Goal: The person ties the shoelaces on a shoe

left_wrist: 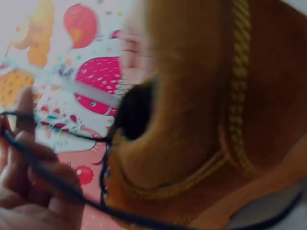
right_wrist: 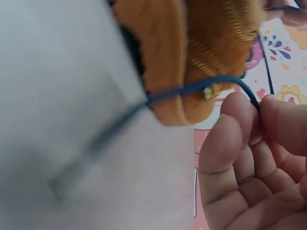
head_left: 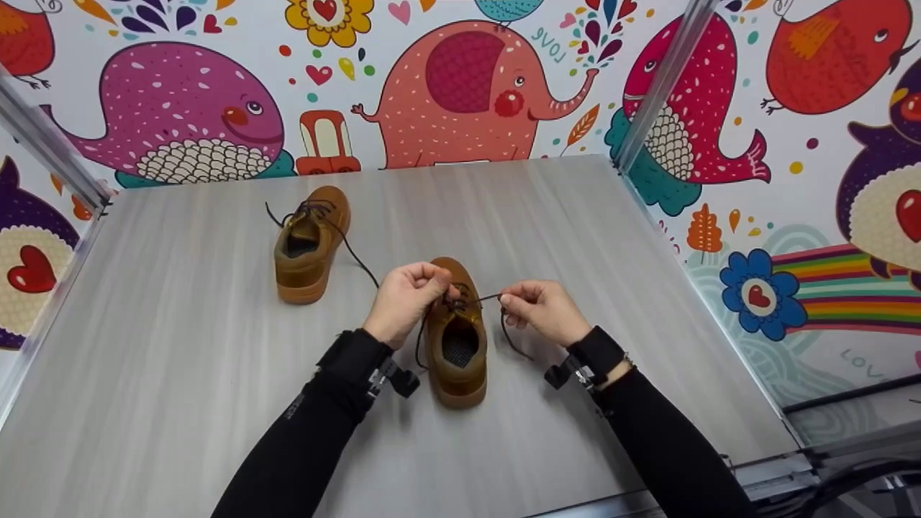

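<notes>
A brown lace-up shoe [head_left: 458, 381] stands on the board between both hands, toe pointing away. My left hand [head_left: 406, 298], over its front left side, pinches one end of the dark shoelace [left_wrist: 62, 189], which hangs down by the shoe. Right of the shoe, my right hand [head_left: 543, 309] holds the other lace end [right_wrist: 192, 87] between thumb and fingertips. That lace runs taut from the eyelets to my fingers, and its loose tip dangles below. The left fingertips partly cover the lacing.
A matching brown shoe [head_left: 302, 277] stands farther back on the left, its laces loose, one trailing toward my left hand. The pale wood-grain board [head_left: 216, 403] is bordered by printed cartoon walls [head_left: 460, 93] and metal posts [head_left: 658, 90].
</notes>
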Demonstrator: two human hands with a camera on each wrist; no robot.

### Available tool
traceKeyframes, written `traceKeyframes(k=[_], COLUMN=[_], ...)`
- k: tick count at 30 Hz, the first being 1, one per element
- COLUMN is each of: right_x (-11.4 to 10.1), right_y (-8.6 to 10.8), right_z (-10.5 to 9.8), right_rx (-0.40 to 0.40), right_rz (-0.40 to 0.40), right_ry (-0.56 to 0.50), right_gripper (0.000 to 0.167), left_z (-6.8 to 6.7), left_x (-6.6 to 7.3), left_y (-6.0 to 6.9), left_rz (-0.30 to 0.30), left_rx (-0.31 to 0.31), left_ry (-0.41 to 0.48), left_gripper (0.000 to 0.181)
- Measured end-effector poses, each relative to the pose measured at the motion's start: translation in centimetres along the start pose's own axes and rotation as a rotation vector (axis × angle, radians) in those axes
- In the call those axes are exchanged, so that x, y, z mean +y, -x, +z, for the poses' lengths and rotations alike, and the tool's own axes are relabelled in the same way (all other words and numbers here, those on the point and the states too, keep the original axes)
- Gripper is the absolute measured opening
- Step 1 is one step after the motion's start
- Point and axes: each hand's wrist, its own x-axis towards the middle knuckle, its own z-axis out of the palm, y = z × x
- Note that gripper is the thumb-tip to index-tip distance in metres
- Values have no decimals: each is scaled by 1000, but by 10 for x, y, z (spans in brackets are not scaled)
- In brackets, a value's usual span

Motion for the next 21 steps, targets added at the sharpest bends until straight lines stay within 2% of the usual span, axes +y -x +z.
traceKeyframes(k=[3, 7, 9, 11, 14, 16, 18, 21], right_x=[-6, -19, -29, -41, -58, -65, -66, -61], right_y=[-3, -10, -15, -21, -28, -30, -29, -25], right_z=[1, 5, 10, 16, 27, 32, 34, 34], right_rx=[-5, 36, 84, 104, 26, -57, -103, -93], right_rz=[29, 15, -67, -196, -404, -461, -444, -380], right_ry=[-80, -42, 49, 145, 171, 110, 50, 39], right_gripper=[31, 24, 17, 14, 22, 29, 30, 24], left_z=[7, 8, 8, 8, 9, 10, 11, 10], left_x=[-1, 0, 1, 2, 1, 0, 0, 0], left_y=[1, 6, 9, 11, 13, 14, 14, 14], left_rz=[-16, -48, -41, -17, 15, 23, 23, 28], left_rx=[27, -4, -20, -25, -5, 18, 45, 71], left_ry=[-31, -96, -138, -179, -216, -226, -219, -225], left_gripper=[12, 10, 11, 11, 7, 17, 29, 37])
